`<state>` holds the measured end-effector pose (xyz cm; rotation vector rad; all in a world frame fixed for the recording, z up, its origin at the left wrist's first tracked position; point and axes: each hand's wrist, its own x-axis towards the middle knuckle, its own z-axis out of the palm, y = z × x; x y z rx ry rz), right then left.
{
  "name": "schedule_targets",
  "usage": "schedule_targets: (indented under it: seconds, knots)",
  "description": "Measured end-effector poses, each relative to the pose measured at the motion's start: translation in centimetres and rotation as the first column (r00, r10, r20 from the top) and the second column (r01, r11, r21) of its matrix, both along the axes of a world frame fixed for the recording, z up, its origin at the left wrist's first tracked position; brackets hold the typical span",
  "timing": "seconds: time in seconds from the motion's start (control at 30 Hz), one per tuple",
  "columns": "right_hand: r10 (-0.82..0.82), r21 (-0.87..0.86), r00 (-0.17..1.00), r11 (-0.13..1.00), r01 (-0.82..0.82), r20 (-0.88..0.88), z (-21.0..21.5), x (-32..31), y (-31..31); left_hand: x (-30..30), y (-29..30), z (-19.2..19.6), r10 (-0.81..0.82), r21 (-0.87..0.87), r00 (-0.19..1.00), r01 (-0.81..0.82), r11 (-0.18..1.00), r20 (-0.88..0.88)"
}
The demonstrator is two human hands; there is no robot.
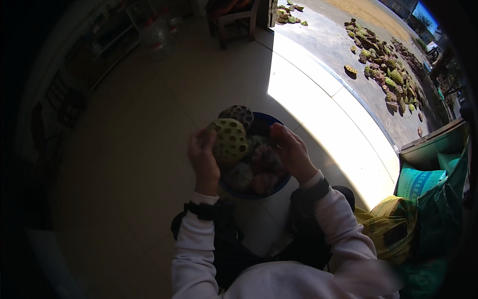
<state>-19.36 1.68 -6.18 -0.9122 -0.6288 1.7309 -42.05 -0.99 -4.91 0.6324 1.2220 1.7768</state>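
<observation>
A yellow-green lotus seed pod [230, 140], its flat face dotted with dark holes, is held up at its left edge by my left hand [203, 154]. Below it stands a round blue basin [271, 119] with several more lotus pods inside, between my knees. A greyer pod [237, 115] rests at the basin's far left rim, partly behind the held one. Over the basin's right side is my right hand [293, 152], its fingers closed together and the tips reddish in the dim light. Whatever they may pinch is too small or hidden to make out.
Many lotus pods [391, 74] lie in a sunlit heap outside the doorway. A wooden chair [234, 20] stands at the far side. Yellow sack [391, 224] and green sacks [438, 219] crowd my right. Shelves [114, 40] line the dark left wall.
</observation>
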Motion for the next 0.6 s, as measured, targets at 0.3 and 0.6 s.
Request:
schedule_targets:
  seconds: [0.3,0.6]
  knots:
    - [0.472,0.079,0.771,0.83,-0.552,0.428,2.2,1.2,-1.0,2.4,-0.4,0.1,-0.422,-0.093,0.892,0.412,0.906,-0.163]
    - [-0.376,0.362,0.918,0.879,0.311,0.126,5.3,4.5,2.0,0.3,-0.1,1.1,-0.153,-0.107,0.981,0.141,0.984,-0.117]
